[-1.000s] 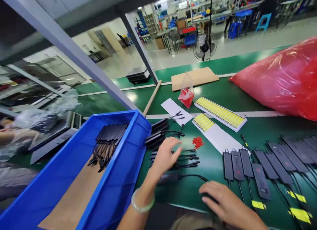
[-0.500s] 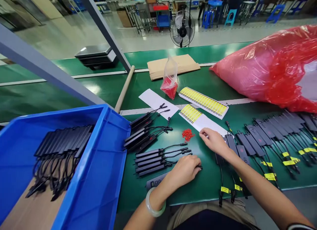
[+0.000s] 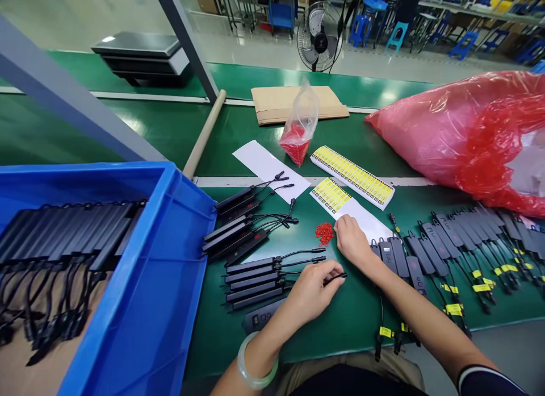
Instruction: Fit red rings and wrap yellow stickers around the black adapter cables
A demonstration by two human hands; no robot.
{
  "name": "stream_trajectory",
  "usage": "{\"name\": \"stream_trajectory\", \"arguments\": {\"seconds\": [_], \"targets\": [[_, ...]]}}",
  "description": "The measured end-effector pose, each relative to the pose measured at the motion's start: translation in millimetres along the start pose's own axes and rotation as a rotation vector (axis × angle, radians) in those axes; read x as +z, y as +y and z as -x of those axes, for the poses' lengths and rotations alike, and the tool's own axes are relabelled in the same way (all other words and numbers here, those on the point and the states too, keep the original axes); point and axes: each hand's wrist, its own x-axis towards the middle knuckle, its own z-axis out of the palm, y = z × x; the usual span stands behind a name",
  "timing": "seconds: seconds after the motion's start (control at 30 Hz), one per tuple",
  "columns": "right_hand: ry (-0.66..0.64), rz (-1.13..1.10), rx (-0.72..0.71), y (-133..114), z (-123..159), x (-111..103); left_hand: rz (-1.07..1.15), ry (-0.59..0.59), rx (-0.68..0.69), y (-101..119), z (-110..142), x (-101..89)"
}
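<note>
My left hand point(image 3: 315, 288) is closed around a thin black cable, whose connector end point(image 3: 338, 277) pokes out past the fingertips. Below that wrist lies a dark controller box with buttons point(image 3: 261, 317), partly covered by the forearm. My right hand point(image 3: 352, 241) has its fingers drawn together at the right edge of a pile of small red rings point(image 3: 324, 234); anything between them is hidden. Several black boxes with cables point(image 3: 251, 279) lie in a row left of my left hand. A sheet of yellow labels point(image 3: 331, 196) lies just beyond my right hand.
At left stands a blue bin point(image 3: 183, 242) holding more cabled boxes. Tagged controllers point(image 3: 426, 257) line the right side. Farther back are a clear bag of red pieces point(image 3: 297, 140), a second label sheet point(image 3: 353, 177), cardboard point(image 3: 264, 106) and a big red plastic bag point(image 3: 430, 129).
The view has swung right and down. My right hand has moved from the near table edge to the red rings. My left hand has come to grip the cable near its connector.
</note>
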Motion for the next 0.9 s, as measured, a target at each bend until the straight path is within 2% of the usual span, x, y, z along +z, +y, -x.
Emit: {"name": "stream_trajectory", "arguments": {"seconds": [0.07,0.17,0.3,0.4,0.57,0.77,0.9], "targets": [[0.04,-0.037,0.001,1.8,-1.5,-1.3,0.061,0.004,-0.024,-0.3,0.3,-0.1],[0.081,-0.129,0.001,3.9,5.7,-14.1,0.181,0.006,-0.049,-3.1,0.0,-0.8],[0.052,-0.29,-0.021,-4.2,34.6,-40.1,0.342,0.038,-0.074,-6.6,-1.9,-1.1],[0.014,-0.371,-0.047,-16.4,56.8,-51.6,0.427,0.079,-0.105,-7.0,-3.4,0.2],[-0.01,-0.43,-0.08,-27.6,73.7,-51.6,0.428,0.045,-0.114,-10.1,-3.7,3.1],[-0.011,-0.437,-0.103,-25.0,81.1,-46.5,0.332,0.015,-0.103,-17.0,-3.0,5.4],[0.006,-0.386,-0.13,-24.9,89.0,-42.9,0.284,0.032,-0.122,-12.7,-3.2,6.4]]}}
